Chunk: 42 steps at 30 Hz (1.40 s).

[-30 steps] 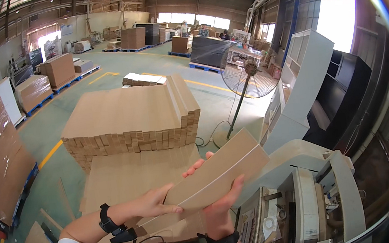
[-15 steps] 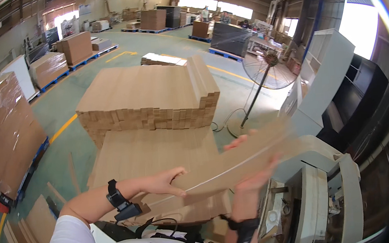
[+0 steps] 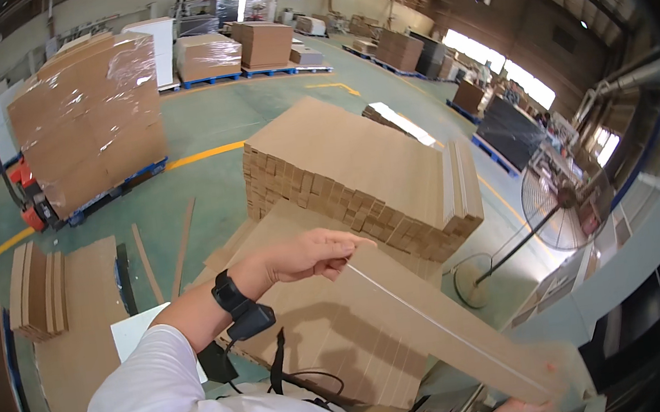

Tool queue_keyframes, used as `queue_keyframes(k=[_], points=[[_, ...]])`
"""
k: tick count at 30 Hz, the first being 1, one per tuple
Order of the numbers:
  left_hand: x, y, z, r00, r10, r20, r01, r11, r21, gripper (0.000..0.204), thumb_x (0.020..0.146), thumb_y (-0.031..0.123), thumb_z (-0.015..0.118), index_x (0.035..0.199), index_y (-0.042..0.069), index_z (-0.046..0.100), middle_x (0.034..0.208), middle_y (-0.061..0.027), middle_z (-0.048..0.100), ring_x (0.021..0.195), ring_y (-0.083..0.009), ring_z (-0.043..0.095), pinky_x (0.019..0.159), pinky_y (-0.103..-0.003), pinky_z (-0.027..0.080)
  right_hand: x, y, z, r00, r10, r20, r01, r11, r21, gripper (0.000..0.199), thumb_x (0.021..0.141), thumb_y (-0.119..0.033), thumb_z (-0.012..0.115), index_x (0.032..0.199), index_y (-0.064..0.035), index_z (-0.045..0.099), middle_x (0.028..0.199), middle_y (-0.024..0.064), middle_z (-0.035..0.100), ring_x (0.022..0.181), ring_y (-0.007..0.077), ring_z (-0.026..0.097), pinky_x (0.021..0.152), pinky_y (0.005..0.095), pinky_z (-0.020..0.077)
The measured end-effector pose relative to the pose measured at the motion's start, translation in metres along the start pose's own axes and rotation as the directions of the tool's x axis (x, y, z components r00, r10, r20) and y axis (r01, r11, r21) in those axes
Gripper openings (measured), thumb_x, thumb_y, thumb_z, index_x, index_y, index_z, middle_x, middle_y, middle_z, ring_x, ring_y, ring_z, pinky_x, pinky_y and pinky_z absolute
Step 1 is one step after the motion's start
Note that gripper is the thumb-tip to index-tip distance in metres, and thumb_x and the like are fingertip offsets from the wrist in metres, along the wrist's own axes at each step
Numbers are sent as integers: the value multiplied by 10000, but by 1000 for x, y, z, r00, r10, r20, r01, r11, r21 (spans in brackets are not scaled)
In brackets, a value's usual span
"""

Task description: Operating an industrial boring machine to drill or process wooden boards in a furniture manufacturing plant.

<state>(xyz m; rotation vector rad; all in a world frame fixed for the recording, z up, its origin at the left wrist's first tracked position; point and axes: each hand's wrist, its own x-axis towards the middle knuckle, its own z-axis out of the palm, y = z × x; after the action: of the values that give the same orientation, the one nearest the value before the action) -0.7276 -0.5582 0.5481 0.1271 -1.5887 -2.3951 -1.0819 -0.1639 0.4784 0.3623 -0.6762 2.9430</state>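
Observation:
Both hands hold a long tan wooden board (image 3: 456,326) with a pale line along its length, tilted from upper left to lower right. My left hand (image 3: 315,255) is closed on its upper left end. Near the lower right end, my right hand (image 3: 518,411) grips it from underneath, partly hidden and blurred. Below the board lies a low layer of similar boards (image 3: 327,346), with my shadow across it. Behind that rises a taller stack of boards (image 3: 340,151), its cut ends facing me.
A standing fan (image 3: 566,197) is at right, beside pale panels. On the left lie loose boards (image 3: 40,291) and a cardboard-coloured sheet (image 3: 85,359). Farther back, a wrapped pallet load (image 3: 89,120) stands with a red pallet jack (image 3: 32,197). Narrow strips (image 3: 185,248) rest on the floor.
The view has swung left. The board has tipped, its right end now low and its left end higher. My right hand has moved down to the lower right, away from the stacks.

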Motion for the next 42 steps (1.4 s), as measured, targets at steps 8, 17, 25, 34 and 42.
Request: queue_keyframes(k=[8,17,25,34,42], points=[[12,-37,64,943,169,-288,-240,943,-230,448,808,205,614,1183,22,452,1017,-44,570,936,-139,545,781,-259,460,10,47,-94,857,-203,474,495,581,-646,634,787,-523,434,1208,-51,407,1176,140,465,1111,316,425,949,475,338],[77,12,50,554,526,-645,-737,671,-85,280,792,139,619,1021,14,517,914,-72,601,806,-151,587,695,-293,491,-142,128,-24,91,994,-66,-779,30,-627,503,872,-386,463,1090,66,480,922,205,602,811,298,597,782,416,475],[87,14,111,879,470,74,-468,824,321,337,793,217,631,1058,32,535,925,-52,612,849,-96,556,729,-258,460,-103,43,191,687,351,636,318,642,-698,418,791,-288,630,1092,-22,515,812,115,621,720,170,588,701,279,475],[92,-1,131,793,454,406,-608,550,572,288,756,210,663,980,57,566,702,-54,552,666,-96,528,585,-269,421,-115,39,249,302,265,916,946,33,-322,323,711,-355,685,678,-75,526,531,35,468,442,204,474,396,283,349],[74,20,129,742,405,534,-669,497,553,277,742,248,656,875,38,535,550,-100,467,481,-237,468,462,-318,387,-129,32,261,109,287,952,991,43,-127,331,733,-342,654,632,-82,475,549,73,437,480,236,459,436,326,358]])
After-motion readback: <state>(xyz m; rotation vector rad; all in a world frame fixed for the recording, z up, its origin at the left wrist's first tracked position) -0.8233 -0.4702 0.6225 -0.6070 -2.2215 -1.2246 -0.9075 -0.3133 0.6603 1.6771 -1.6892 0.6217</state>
